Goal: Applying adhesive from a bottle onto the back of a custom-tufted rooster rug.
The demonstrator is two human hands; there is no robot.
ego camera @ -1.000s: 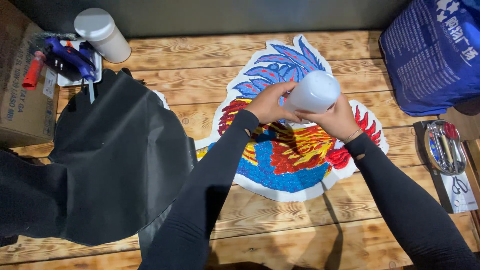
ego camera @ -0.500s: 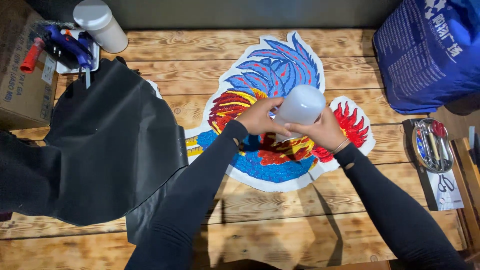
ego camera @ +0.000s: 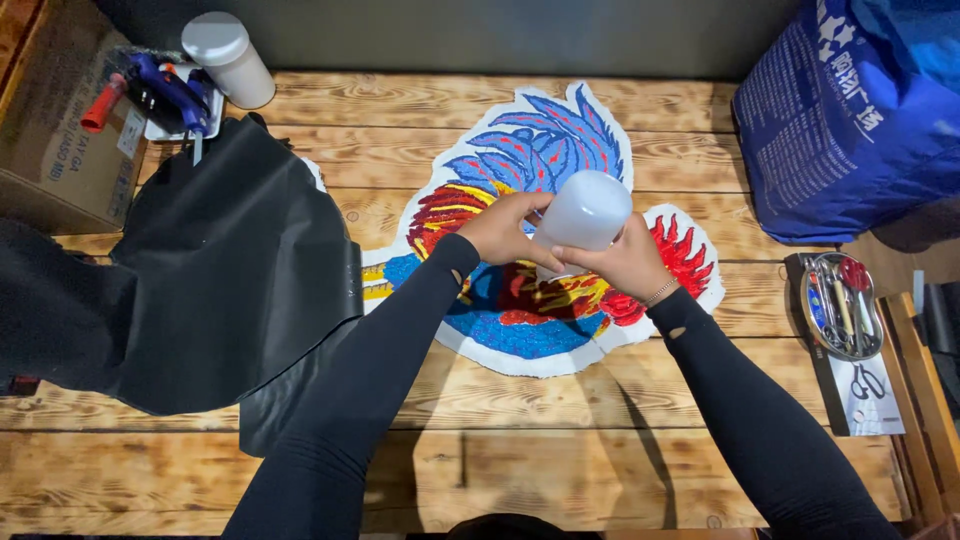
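One wooden tabletop [ego camera: 520,470] carries everything. One black sheet [ego camera: 200,280] lies crumpled well to the left of the grip, its edge overlapping the left side of one rug [ego camera: 540,160], a cut-out bird shape in blue, red and yellow with a white border, which lies flat directly under both hands. One blue bag [ego camera: 850,120] stands well to the right of and beyond the grip. One cardboard box [ego camera: 40,130] sits far to the left.

Two white bottles show. One bottle [ego camera: 587,210] is held above the middle of the rug: the left hand [ego camera: 505,228] grasps its lower left side, and the right hand [ego camera: 625,262] clasps it from below on the right, fingers wrapped around it. The second bottle [ego camera: 228,58] lies far to the left and beyond the grip, beside one small tray [ego camera: 165,90] of blue and red tools.

One oval dish [ego camera: 840,305] with several small tools sits to the right, near one pair of scissors [ego camera: 868,382].
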